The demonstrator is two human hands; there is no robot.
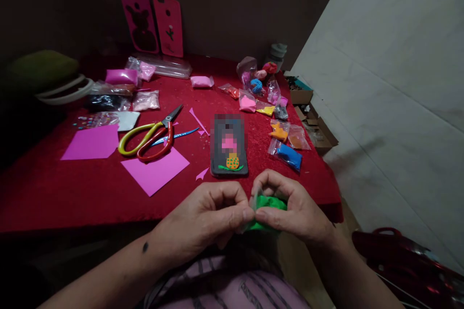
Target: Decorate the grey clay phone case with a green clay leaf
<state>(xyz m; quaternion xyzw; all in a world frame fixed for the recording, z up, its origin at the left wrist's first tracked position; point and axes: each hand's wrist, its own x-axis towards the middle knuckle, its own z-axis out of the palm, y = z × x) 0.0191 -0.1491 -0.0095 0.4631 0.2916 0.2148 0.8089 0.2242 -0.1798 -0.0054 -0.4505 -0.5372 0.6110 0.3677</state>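
By the surface (79, 188), the right hand (302, 207) clamps its fingers on a bag of green clay (271, 203); the left hand (219, 212) pinches its plastic edge. Probably light, soft, slippery; best held there.

Bare to the fingertips, that's the left hand (213, 210), running back into a bare left forearm (108, 275) with one small dark oval spot (145, 247) near the wrist! Across to the right hand (300, 207), bare too, then a bare right forearm (351, 263). And below, a mauve-pink garment (232, 292) with dark grey patterned stripes!
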